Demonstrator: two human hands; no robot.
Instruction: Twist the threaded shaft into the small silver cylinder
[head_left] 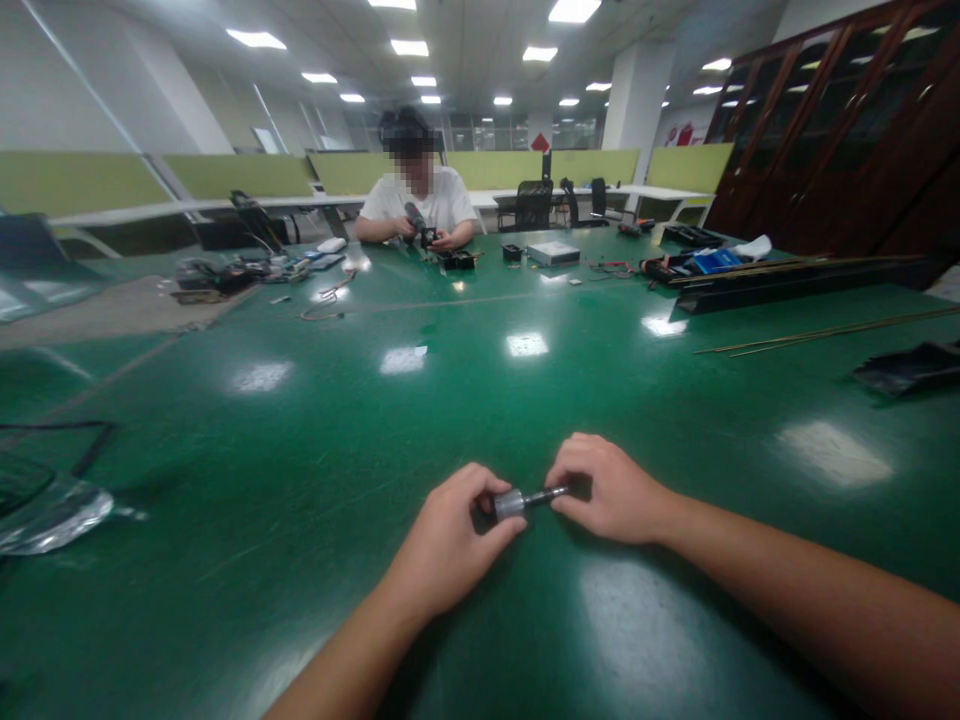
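Silver cylinder [509, 504] clamped in my left hand [459, 538], rod [540, 497] pinched by my right hand [613, 492], over the green table [360, 420]; they meet, but whether they're fully joined I can't tell.

Head-worn view, facing forward and down, green tabletop [315, 410] close below

Yellow-green partitions [236, 175], dark wooden cabinets [795, 150], bright ceiling lights [574, 10]
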